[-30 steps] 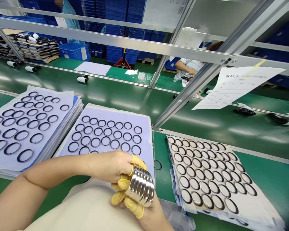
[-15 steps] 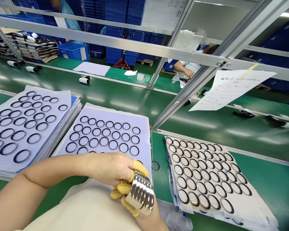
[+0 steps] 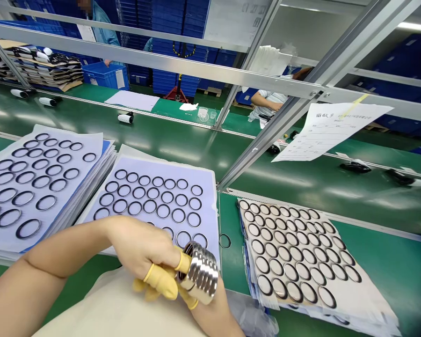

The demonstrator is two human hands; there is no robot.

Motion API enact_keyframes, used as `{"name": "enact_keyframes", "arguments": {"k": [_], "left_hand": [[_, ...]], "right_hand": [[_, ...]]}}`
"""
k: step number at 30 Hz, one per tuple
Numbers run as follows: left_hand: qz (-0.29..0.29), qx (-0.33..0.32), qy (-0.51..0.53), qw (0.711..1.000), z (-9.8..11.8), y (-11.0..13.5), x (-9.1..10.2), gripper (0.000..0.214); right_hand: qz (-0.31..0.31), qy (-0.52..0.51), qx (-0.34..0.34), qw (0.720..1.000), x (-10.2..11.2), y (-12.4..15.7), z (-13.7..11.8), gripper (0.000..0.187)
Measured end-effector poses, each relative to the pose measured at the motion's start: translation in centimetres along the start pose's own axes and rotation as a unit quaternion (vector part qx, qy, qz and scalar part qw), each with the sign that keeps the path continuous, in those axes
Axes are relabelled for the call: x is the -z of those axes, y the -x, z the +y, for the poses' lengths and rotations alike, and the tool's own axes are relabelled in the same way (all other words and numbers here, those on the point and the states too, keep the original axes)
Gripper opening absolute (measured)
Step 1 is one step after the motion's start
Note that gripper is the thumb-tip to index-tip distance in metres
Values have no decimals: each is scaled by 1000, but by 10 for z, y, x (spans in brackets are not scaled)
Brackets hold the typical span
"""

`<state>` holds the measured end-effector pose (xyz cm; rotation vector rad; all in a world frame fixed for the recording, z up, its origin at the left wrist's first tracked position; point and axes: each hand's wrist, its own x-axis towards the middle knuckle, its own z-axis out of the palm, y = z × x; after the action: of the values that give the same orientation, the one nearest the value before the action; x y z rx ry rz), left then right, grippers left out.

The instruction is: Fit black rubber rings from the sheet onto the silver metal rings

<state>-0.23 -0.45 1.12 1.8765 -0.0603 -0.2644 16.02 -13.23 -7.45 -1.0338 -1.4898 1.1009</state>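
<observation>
A stack of shiny metal rings (image 3: 201,274) is bunched together in front of my body. My right hand (image 3: 191,298), mostly hidden behind them, holds the stack. My left hand (image 3: 143,250) reaches in from the left with bent fingers, and its yellow-covered index fingertip touches the near end of the stack. Its thumb, also in a yellow finger cot, lies just below. Other yellow fingertips show under the left hand, partly hidden. Behind the hands, rows of dark-edged rings lie on a white sheet (image 3: 210,187).
To the left, a stack of sheets (image 3: 94,173) carries more rings. At right lies another ring-covered stack of sheets (image 3: 368,299). One loose ring (image 3: 225,241) sits between. A metal frame post (image 3: 263,131) rises ahead, with a paper (image 3: 323,131) attached. Co-workers are beyond.
My left hand has drawn back leftward from over the stack to its end. The metal rings have turned, so their opening shows, and shifted slightly left and up.
</observation>
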Motion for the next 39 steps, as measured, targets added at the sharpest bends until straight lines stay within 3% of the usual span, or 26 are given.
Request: {"name": "enact_keyframes", "arguments": {"k": [2, 6, 11, 15, 19, 22, 28, 31, 34, 36, 39], "left_hand": [[8, -37, 20, 999, 1, -5, -3, 24], [57, -85, -10, 995, 1, -11, -7, 24], [-26, -55, 90, 994, -6, -14, -11, 26], [-66, -23, 157, 985, -15, -16, -16, 32], [26, -32, 145, 989, -27, -20, -22, 51], [107, -54, 194, 974, -35, -24, -26, 59], [166, 15, 288, 943, -41, -34, -29, 32], [203, -15, 223, 953, -39, -33, -27, 17], [247, -57, 78, 964, -30, -28, -23, 15], [267, -60, -10, 962, -23, -24, -19, 18], [295, -38, -100, 949, -17, -18, -16, 22]], "right_hand": [[-40, -30, -3, 999, 2, -9, -16, 11], [-123, -102, -34, 987, 7, -16, -33, 35], [-136, -129, -51, 981, 13, -8, -28, 57], [-107, -198, -64, 972, 14, -3, -24, 76], [-26, -209, -63, 976, 15, 4, -16, 87], [12, -141, -35, 989, 15, 7, -11, 89], [33, -12, 13, 999, 12, 4, -12, 82], [2, -3, 15, 1000, 12, 7, -7, 96], [-12, 1, 25, 1000, 12, 10, 2, 104], [-2, 10, 43, 999, 13, 10, 4, 92], [-3, 16, 48, 999, 16, 5, -1, 47]]}}
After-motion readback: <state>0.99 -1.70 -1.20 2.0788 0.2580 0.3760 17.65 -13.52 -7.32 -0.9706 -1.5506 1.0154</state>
